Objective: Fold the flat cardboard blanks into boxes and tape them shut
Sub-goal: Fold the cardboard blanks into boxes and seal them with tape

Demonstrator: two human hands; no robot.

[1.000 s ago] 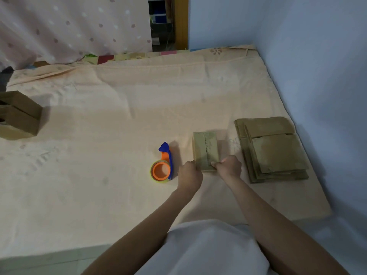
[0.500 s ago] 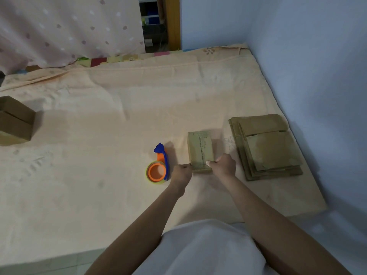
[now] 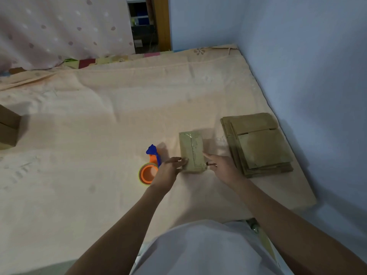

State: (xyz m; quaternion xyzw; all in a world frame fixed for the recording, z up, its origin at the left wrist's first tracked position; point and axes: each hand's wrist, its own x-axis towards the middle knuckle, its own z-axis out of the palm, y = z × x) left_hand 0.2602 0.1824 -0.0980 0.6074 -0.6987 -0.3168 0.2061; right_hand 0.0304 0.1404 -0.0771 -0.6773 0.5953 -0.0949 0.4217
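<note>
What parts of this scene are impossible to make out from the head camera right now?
- Finished boxes: cut off by the left frame edge, so their count is unknown.
- Near end of the taped box: covered by the left hand and right hand.
- Number of blanks in the stack: edges too blurred.
- Tape roll: partly behind the left hand.

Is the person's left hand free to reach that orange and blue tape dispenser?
Probably yes: the left hand rests against the small taped cardboard box, right beside the orange and blue tape dispenser, nothing between.

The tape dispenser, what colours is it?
Orange with a blue handle, tape dispenser, head view.
</note>
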